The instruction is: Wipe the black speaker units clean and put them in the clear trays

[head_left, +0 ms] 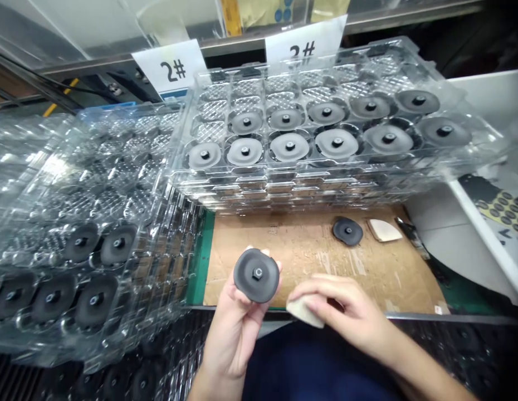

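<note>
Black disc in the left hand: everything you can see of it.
The black disc is matte, roundish, plastic or rubber by look, with a shallow dished face and a raised central stub with a paler, metallic-looking tip. Its face is turned to the camera; its underside is hidden. The left hand grips its edge, against the cardboard in view.

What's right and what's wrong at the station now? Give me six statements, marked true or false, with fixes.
1. The left hand holds a black disc. True.
2. The right hand holds a second disc. False: it holds a pale pad.
3. A loose disc lies on the cardboard. True.
4. The pale wedge lies left of the loose disc. False: it lies right of it.
5. The clear tray behind the cardboard has three discs in its front row. False: six discs.
6. The left paper sign reads 2#. True.
</note>
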`<state>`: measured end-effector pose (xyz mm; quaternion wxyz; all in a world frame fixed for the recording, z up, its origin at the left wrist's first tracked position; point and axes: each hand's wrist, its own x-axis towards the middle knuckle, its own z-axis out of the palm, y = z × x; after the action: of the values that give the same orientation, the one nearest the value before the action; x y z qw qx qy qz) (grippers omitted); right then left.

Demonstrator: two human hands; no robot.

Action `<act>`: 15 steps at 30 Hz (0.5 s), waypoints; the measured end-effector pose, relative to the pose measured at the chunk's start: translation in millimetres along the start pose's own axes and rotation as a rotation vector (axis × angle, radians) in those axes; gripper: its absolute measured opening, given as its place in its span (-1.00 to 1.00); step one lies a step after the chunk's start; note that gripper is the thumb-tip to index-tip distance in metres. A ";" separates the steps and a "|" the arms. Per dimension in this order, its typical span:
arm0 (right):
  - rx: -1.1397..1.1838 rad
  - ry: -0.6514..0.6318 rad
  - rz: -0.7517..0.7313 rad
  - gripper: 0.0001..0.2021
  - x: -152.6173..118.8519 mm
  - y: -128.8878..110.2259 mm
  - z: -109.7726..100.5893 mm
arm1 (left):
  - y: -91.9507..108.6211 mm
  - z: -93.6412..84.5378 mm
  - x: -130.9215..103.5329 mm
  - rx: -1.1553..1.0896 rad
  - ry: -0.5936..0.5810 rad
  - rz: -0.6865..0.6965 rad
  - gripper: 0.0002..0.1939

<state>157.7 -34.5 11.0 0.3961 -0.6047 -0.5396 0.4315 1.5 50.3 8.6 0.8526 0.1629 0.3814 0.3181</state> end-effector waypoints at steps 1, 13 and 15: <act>0.010 0.035 0.072 -0.81 -4.7 12.7 3.3 | -0.6 -1.6 0.6 -0.013 -0.007 -0.009 -0.37; -0.097 0.342 0.182 -0.74 -0.8 38.7 -0.9 | 1.4 4.7 -1.6 -0.053 -0.136 -0.091 -0.49; -0.114 0.320 0.161 -0.76 0.6 41.2 1.9 | 0.7 4.4 -2.4 -0.066 -0.141 -0.082 -0.53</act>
<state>168.8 -38.2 -28.6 0.4061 -0.7285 -0.4431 0.3287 3.3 49.2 13.1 0.8945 0.1409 0.3161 0.2831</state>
